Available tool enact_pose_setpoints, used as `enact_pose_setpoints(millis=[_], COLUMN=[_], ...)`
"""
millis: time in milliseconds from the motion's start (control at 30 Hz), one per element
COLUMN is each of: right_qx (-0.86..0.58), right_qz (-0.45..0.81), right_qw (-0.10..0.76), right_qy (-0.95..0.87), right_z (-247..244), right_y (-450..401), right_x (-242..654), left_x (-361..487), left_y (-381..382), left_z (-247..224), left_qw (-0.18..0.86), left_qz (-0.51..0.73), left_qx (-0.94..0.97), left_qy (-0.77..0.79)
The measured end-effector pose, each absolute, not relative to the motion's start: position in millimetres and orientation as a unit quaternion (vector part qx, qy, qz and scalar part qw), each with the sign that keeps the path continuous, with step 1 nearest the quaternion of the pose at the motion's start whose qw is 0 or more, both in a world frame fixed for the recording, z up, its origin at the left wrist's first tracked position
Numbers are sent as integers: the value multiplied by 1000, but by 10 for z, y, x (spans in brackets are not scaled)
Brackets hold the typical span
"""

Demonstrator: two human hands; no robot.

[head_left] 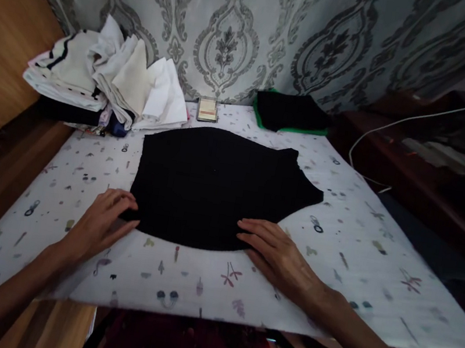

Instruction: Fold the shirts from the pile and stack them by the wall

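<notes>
A black sleeveless top [208, 188] lies spread flat, its straight hem to the left and its narrower strap end to the right. My left hand [104, 218] is at the near left corner, fingers curled, with the corner of the cloth between thumb and fingers. Along the near edge, towards the right, my right hand [279, 255] rests with its fingers stretched out on the fabric. Its thumb is at the edge of the top.
A white patterned cloth [196, 292] covers the table. Folded clothes [98, 76] are piled at the back left. Folded black and green garments [290, 112] lie at the back right, with a small blurred box [208, 109] between. A white cable [381, 124] hangs on the right.
</notes>
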State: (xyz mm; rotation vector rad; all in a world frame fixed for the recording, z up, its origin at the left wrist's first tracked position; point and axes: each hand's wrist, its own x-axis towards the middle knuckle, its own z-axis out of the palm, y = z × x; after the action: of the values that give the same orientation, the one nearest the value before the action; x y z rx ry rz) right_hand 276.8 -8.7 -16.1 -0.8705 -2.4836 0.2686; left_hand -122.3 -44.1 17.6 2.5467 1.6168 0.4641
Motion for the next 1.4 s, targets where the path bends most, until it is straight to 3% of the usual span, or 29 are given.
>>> enact_pose_setpoints(millis=[300, 433, 600, 700, 833, 1100, 1267, 1400], right_qx=[-331, -334, -378, -425, -500, -584, -601, -577], right_qz=[141, 170, 206, 252, 268, 164, 73, 2], right_qw=[282, 289, 293, 302, 298, 214, 171, 202], right_qy=[-889, -881, -854, -815, -768, -766, -777, -792], right_z=[-165, -114, 1, 86, 117, -23, -94, -109], right_y=[-70, -75, 32, 217, 529, 703, 704, 700], right_x=[2765, 2808, 2806, 2728, 2554, 2404, 2428, 2460], left_x=[-1292, -1370, -1415, -1376, -1284, -1173, -1096, -1013], left_y=[-411, -398, -252, -34, 260, 393, 364, 288], left_z=[198, 329, 431, 400, 211, 11, 91, 162], left_qw=[-14, 81, 297, 347, 326, 219, 122, 26], left_qz=[79, 114, 206, 283, 367, 357, 220, 64], left_qx=[881, 878, 764, 691, 632, 626, 652, 674], left_qy=[465, 457, 534, 568, 600, 658, 715, 735])
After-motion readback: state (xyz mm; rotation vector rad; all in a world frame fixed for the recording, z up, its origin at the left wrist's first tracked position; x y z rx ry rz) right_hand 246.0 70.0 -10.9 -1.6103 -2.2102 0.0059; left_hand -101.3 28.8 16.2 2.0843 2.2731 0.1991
